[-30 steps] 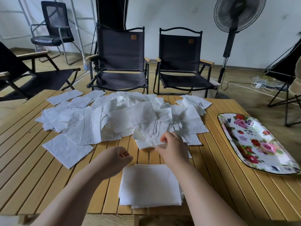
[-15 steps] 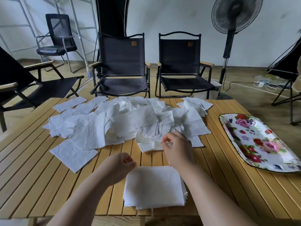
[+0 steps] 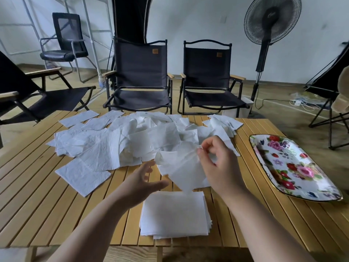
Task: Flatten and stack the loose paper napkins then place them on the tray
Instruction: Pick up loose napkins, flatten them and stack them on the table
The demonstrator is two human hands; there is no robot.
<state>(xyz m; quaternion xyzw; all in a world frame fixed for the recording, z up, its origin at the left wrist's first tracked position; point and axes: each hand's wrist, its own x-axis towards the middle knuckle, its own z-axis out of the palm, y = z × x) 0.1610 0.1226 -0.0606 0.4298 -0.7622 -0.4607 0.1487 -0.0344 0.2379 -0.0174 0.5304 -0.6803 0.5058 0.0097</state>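
Observation:
A wide heap of loose white napkins (image 3: 120, 140) covers the far half of the slatted wooden table (image 3: 43, 208). My right hand (image 3: 217, 163) pinches the corner of one crumpled napkin (image 3: 181, 171) and holds it lifted above the table. My left hand (image 3: 141, 182) is open, fingers spread, just left of that napkin's lower edge, blurred. Below both hands a neat stack of flattened napkins (image 3: 173, 214) lies near the front edge. The floral tray (image 3: 294, 167) sits at the right, holding nothing.
A single flat napkin (image 3: 81, 176) lies apart at the left of the heap. Two black folding chairs (image 3: 139, 76) stand behind the table, another chair (image 3: 28, 95) at the left, and a standing fan (image 3: 268, 31) at the back right. Cables lie on the floor.
My right hand has lifted a napkin off the heap by its corner. My left hand has uncurled from a loose fist and moved up toward the napkin.

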